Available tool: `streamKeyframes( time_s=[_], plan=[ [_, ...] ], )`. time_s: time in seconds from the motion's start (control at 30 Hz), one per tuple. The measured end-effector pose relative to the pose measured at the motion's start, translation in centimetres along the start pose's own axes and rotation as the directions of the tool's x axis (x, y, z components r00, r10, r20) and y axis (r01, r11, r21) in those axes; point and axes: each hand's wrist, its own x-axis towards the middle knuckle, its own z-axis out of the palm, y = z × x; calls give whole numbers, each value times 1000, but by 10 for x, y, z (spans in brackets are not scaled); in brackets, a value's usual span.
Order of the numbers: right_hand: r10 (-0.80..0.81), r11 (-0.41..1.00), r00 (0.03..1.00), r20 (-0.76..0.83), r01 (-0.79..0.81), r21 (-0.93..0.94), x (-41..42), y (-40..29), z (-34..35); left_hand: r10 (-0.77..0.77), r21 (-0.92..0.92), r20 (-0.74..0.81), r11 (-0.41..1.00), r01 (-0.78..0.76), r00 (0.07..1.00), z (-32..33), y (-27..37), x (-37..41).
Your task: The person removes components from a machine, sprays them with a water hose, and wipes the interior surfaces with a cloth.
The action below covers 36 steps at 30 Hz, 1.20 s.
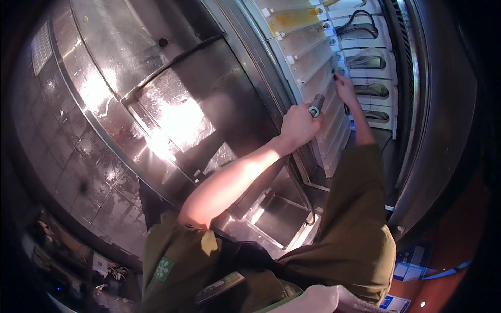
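My left hand (300, 124) is closed around a short grey cylindrical tool (318, 105) with a round, metal-rimmed end; whether it is a torch I cannot tell. Beyond it, my right hand (346, 90) grips a thin dark tool (346, 109), mostly hidden by the fingers. Its dark tip reaches the small fittings (339, 71) along a row of translucent plastic panels (309, 64). Behind that hand stand several white plastic housings (368, 74) with oval openings. A black cable (358, 24) loops out of one of the upper housings.
A shiny stainless steel surface (242, 90) spreads across the left and middle, with strong glare. Below my left forearm is a recessed metal basin (280, 213) beside a bent metal tube (299, 184). Grey floor tiles (92, 176) lie at far left. A dark curved cabinet side (442, 129) bounds the right.
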Motion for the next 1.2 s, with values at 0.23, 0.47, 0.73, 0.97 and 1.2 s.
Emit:
streamKeyframes(
  time_s=[0.23, 0.47, 0.73, 0.97, 1.2],
  plan=[
    [-256, 963, 952, -169, 236, -128, 2, 12, -14, -23, 0, -14, 1000, 23, 1000, -2, -13, -13],
    [-47, 995, 993, 106, 55, -81, -77, -74, 9, 4, -12, -42, 1000, -4, 999, -12, -26, -8],
    [-111, 962, 986, -128, 74, -264, 3, -4, -10, 39, -7, -26, 999, -39, 999, 13, -1, -12],
    [-119, 992, 988, 96, 122, -31, -121, -101, 16, -55, -122, -218, 992, 29, 974, -6, -12, -4],
    [-321, 865, 885, -336, 130, -485, 16, 23, -5, 17, -159, -162, 986, -43, 987, 11, 10, -21]
  ],
)
